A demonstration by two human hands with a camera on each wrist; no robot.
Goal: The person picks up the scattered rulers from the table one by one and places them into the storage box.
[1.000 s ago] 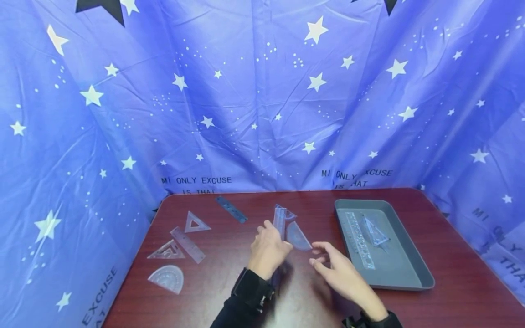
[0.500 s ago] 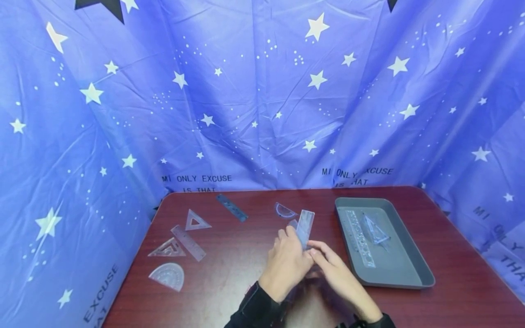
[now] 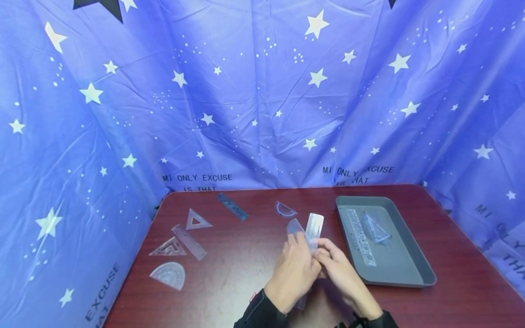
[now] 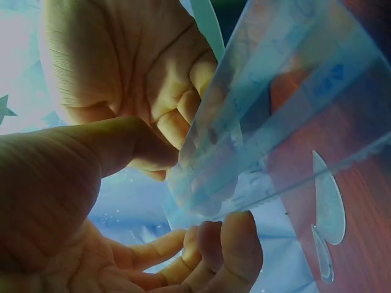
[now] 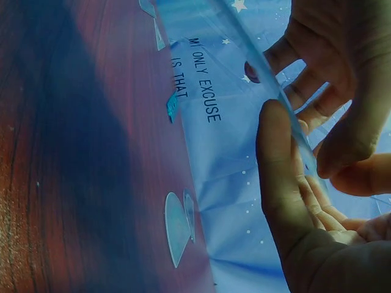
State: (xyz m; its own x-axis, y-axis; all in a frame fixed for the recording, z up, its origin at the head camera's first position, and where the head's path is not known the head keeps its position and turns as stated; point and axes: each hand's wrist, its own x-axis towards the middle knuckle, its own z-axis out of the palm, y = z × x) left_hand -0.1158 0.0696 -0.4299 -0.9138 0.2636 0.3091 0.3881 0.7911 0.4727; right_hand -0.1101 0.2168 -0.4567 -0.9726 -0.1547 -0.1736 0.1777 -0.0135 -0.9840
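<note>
Clear ruler (image 3: 314,225), one: above tabletop (image 3: 229,269), beyond left edge of gray tray (image 3: 399,257); pinched by left hand (image 3: 293,273) and, apparently, right hand (image 3: 340,271). Risk: smooth plastic may slip if fingers loosen.

L grip (image 3: 293,273) w/ fingers (image 4: 240,250) curled, R grip (image 3: 338,269) just beside, fingers also bent
</note>
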